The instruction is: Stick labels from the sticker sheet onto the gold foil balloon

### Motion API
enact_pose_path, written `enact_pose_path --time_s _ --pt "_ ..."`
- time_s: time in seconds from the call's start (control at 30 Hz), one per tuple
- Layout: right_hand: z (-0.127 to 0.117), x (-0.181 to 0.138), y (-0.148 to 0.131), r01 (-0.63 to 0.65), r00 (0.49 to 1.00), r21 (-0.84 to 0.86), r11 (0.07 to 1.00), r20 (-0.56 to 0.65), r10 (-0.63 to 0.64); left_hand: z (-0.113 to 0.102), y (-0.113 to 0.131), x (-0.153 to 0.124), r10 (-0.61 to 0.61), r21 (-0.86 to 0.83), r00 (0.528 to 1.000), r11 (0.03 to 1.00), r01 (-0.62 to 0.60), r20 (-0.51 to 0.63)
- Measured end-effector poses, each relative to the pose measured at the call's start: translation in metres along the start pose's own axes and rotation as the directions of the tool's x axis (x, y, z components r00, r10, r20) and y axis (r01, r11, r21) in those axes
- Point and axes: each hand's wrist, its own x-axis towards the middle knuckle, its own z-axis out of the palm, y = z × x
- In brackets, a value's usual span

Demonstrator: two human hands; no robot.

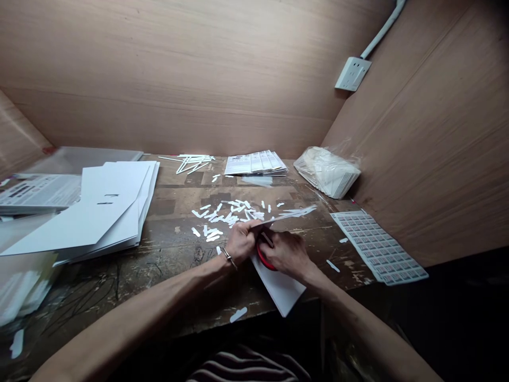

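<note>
- Head view, looking down at a worn, scuffed wooden tabletop [175,254] boxed in by plywood walls.
- The left hand [242,241], with a thin bracelet [227,255] at the wrist, is closed. Its fingertips pinch the near end of a thin white sheet [288,215], which runs away to the right, seen almost edge-on and low over the tabletop.
- The right hand [285,252] sits just beside the left, touching it, fingers curled tight around a red round object [262,258]. Only a sliver of red shows between the two hands, so what it is cannot be told.
- Beneath both hands lies a white card [283,292], and its near corner juts over the front edge of the tabletop.
- Small white paper scraps [228,216] lie strewn just beyond the hands, with a few more at the front edge.
- To the left, well apart, rests a fanned stack of large white sheets [113,204], and printed pages [37,192] lie farther left still.
- Against the back wall is a loose bundle of long white strips [193,162], then a small stack of printed slips [255,163].
- In the right rear corner is a clear plastic bag [329,171] packed with white pieces.
- To the right of the hands is a gridded sheet of small labels [377,246], lying flat near the side wall.
- High on the right wall is a white socket [352,73], fed by a pale cable duct [382,29].
- At the bottom edge, striped clothing [246,370] shows between the forearms.
</note>
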Motion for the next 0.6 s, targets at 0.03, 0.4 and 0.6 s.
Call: enact_pose_path --time_s 0.03,0.4,0.6 --pt "-0.003 0.0 0.0 -0.005 1.0 -0.046 0.999 -0.014 0.005 0.0 0.001 0.0 -0.018 -0.011 1.0 1.0 0.018 -0.002" --pt "-0.015 -0.034 0.012 0.026 0.996 -0.067 0.997 0.083 -0.02 -0.031 -0.001 0.016 -0.136 -0.231 0.969 0.969 0.087 -0.208" --pt "-0.011 -0.029 0.008 0.07 0.994 -0.079 0.994 0.089 -0.063 -0.028 -0.007 0.013 -0.072 -0.107 0.982 0.993 0.054 -0.174"
